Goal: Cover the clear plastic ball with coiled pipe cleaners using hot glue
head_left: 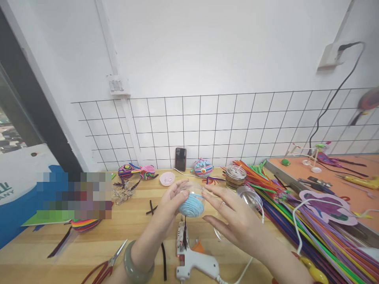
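Observation:
My left hand [174, 201] is closed around the left side of a clear plastic ball [192, 204], whose lower part is coiled with light blue fuzzy pipe cleaner. A dark tassel [185, 236] hangs beneath the ball. My right hand [231, 211] has its fingers stretched out and apart at the ball's right side; the upper fingertips reach its clear edge, though I cannot tell whether they press on it. Below the ball a white hot glue gun [199, 263] lies on the wooden table [148, 252].
Red-handled scissors [108, 263] and black pipe cleaner pieces [164, 260] lie at the left front. A pink dish [167, 179], a phone [181, 159] and a decorated ball [203, 167] stand along the wall. Bundled coloured pipe cleaners [314, 240] and a white cord [263, 209] occupy the right.

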Demonstrator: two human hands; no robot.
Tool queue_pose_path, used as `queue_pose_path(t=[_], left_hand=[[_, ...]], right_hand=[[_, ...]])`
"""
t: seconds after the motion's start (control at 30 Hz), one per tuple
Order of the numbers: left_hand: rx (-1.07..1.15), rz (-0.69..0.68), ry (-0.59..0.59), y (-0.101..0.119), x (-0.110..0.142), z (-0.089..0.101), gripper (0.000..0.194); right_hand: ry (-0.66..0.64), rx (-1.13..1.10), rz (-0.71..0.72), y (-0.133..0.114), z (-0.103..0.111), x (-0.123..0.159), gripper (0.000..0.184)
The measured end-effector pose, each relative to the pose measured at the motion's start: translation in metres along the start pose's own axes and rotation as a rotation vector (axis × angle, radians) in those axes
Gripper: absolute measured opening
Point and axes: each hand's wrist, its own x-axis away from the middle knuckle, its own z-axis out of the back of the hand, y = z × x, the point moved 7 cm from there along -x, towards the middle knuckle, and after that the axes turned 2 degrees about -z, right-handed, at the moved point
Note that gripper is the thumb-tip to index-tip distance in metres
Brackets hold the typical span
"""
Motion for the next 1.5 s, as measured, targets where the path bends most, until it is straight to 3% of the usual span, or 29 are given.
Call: queue_pose_path(t=[0.17, 0.47, 0.9, 1.07, 1.33, 1.43, 1.5], left_hand=[[0.017, 0.003, -0.035, 0.0, -0.002, 0.0, 0.044], [0.061, 0.041, -0.036, -0.003, 0.0, -0.001, 0.045], [0.159, 0.061, -0.077, -0.008, 0.0, -0.01, 0.022], [0.158, 0.051, -0.092, -0.009, 0.0, -0.012, 0.027], [0.168, 0.089, -0.02, -0.014, -0.001, -0.009, 0.036], [0.16, 0.088, 0.013, -0.014, -0.002, -0.007, 0.037], [0.161, 0.081, 0.03, -0.013, -0.002, -0.004, 0.037]], right_hand=[[0.104, -0.05, -0.021, -0.001, 0.012, -0.001, 0.032], [0.099, -0.073, 0.007, -0.005, 0.011, -0.003, 0.034], [0.074, -0.129, -0.005, -0.008, 0.005, -0.003, 0.034], [0.072, -0.121, -0.002, -0.007, 0.004, -0.003, 0.034], [0.036, -0.117, -0.002, -0.007, -0.001, -0.001, 0.035], [0.022, -0.186, -0.056, -0.005, 0.0, -0.002, 0.034], [0.028, -0.308, -0.168, 0.001, 0.003, -0.002, 0.032]])
